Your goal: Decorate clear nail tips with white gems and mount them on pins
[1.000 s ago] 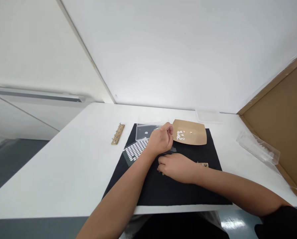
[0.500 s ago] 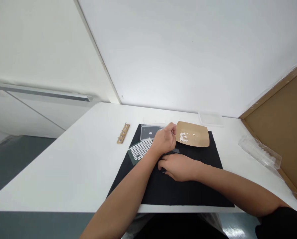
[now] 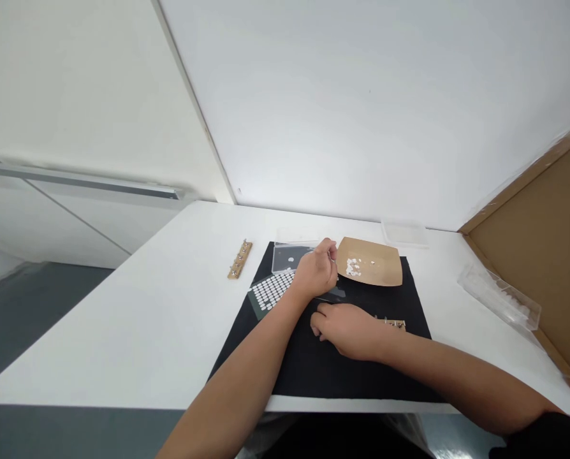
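Observation:
My left hand (image 3: 317,275) is held over the black mat, its fingers pinched together beside the left edge of a brown paper tray (image 3: 385,271). Whatever may be between those fingertips is hidden. Just below it, my right hand (image 3: 345,330) has its fingers curled in above the mat; I cannot make out what they hold. Small white bits (image 3: 352,266) lie in the tray. Left of my left hand are a clear plastic box (image 3: 285,260) and a dark green sheet of white round stickers (image 3: 270,290). A wooden strip with small metal parts (image 3: 397,324) shows partly behind my right forearm.
Another wooden strip with metal parts (image 3: 240,259) lies on the white table (image 3: 136,325), left of the black mat (image 3: 342,380). At right are a clear plastic container (image 3: 500,296) and a cardboard panel (image 3: 538,255). A clear lid (image 3: 404,234) lies near the wall.
My right hand has shifted slightly right and down, its fingers curling in more. The wooden strip behind the forearm now shows more. My left hand stays almost in place; the view has tilted slightly.

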A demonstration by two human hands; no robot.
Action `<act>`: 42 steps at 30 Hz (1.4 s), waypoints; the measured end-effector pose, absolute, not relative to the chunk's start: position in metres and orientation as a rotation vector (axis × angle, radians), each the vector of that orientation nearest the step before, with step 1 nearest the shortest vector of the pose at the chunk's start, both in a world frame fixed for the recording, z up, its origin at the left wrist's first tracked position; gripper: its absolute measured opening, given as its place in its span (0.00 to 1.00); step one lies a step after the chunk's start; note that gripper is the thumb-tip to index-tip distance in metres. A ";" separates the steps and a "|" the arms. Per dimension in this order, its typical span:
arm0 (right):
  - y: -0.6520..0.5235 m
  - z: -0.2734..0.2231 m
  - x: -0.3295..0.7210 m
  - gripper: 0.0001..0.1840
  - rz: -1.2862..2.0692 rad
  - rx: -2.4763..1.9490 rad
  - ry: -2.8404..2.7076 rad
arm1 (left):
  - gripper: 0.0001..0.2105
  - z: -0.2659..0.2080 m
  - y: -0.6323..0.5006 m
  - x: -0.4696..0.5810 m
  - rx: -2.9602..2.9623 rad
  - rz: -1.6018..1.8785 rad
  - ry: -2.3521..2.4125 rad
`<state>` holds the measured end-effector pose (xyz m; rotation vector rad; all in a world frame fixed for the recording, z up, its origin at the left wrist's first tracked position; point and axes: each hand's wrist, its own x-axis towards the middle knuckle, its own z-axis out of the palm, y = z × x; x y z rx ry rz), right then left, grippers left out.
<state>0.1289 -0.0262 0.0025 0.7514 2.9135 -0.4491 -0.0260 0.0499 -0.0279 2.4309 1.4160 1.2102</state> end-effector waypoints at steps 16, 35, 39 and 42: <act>-0.002 0.059 0.176 0.02 -0.772 1.121 2.991 | 0.03 0.018 0.039 -0.047 2.647 0.494 1.100; 0.044 0.083 0.258 0.12 -0.594 1.476 3.179 | 0.05 0.013 0.041 -0.053 2.361 0.023 1.243; 0.044 0.082 0.260 0.12 -0.552 1.570 3.150 | 0.07 0.016 0.039 -0.052 2.397 0.061 1.164; 0.041 0.083 0.258 0.13 -0.546 1.565 3.176 | 0.06 0.020 0.037 -0.053 2.382 0.157 1.062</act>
